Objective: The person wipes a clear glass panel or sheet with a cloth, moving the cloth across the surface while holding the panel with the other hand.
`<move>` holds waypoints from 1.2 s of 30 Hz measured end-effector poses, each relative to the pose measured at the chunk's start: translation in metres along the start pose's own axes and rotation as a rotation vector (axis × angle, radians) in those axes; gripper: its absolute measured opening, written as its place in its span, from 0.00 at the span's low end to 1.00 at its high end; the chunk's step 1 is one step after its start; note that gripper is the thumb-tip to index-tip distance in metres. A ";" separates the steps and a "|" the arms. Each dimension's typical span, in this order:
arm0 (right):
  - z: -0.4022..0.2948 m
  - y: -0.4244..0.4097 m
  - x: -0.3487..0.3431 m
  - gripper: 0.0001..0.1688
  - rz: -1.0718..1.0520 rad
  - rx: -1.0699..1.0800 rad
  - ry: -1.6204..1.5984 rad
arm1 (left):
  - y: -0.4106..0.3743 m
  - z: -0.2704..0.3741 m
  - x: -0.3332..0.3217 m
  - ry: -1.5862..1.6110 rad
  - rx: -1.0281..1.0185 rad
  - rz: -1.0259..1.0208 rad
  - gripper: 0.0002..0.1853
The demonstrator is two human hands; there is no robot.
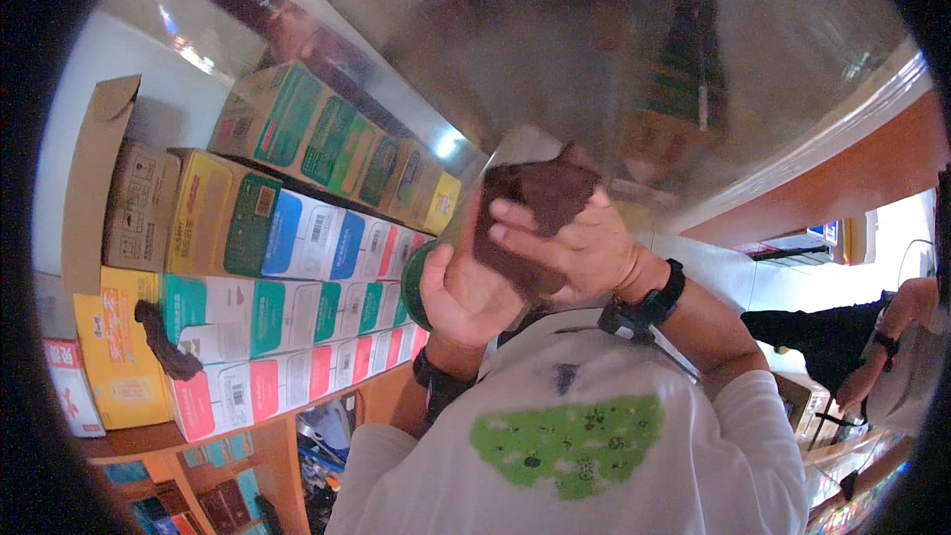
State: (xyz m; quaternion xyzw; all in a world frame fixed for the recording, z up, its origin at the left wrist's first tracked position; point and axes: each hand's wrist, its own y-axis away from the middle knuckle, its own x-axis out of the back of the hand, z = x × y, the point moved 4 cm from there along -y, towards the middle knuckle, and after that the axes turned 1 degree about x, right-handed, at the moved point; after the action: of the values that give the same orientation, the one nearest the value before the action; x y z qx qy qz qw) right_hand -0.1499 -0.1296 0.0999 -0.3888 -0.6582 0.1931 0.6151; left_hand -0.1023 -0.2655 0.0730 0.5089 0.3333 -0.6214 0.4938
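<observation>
A dark brown cloth (520,215) lies between my two hands, in front of my chest. My left hand (464,290) is palm up under the cloth's left side, its thumb raised. My right hand (587,245) lies over the cloth, with some fingers across it and part of the cloth standing up above them. A round green object (417,286), partly hidden behind my left hand, shows beside the boxes. A second dark cloth (165,342) hangs twisted over the front of the stacked cartons on the left.
Stacked printed cartons (297,312) fill a wooden shelf (356,401) on the left, with an open cardboard flap (93,186) at their end. A large glass pane (550,52) spans the top. At the right stands another person (891,357), partly visible.
</observation>
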 end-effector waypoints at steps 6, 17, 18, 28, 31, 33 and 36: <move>0.033 0.008 0.019 0.34 0.528 -0.617 -0.284 | 0.010 0.002 -0.002 0.111 0.078 -0.333 0.34; 0.030 0.050 -0.022 0.20 0.399 -0.840 -0.864 | -0.002 0.008 0.003 0.035 0.035 -0.305 0.36; 0.031 0.054 -0.024 0.20 0.395 -0.844 -0.881 | -0.002 0.008 0.002 0.022 0.036 -0.292 0.36; 0.028 0.076 -0.028 0.20 0.220 -0.979 -0.948 | -0.006 0.047 -0.013 0.091 -0.118 -0.438 0.36; 0.027 0.080 -0.031 0.17 0.156 -1.031 -0.988 | -0.004 0.067 -0.009 0.038 -0.203 -0.440 0.36; 0.026 0.076 -0.028 0.17 0.139 -1.092 -1.065 | -0.003 0.077 -0.014 0.022 -0.217 -0.488 0.37; 0.024 0.067 -0.028 0.16 0.118 -1.092 -1.085 | 0.004 0.091 -0.017 0.021 -0.226 -0.524 0.39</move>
State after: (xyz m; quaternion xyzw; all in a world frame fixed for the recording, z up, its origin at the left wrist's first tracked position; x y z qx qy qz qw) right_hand -0.1565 -0.1034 0.0284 -0.5224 -0.8477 0.0369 -0.0838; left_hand -0.1266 -0.3454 0.1136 0.3535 0.5258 -0.6813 0.3665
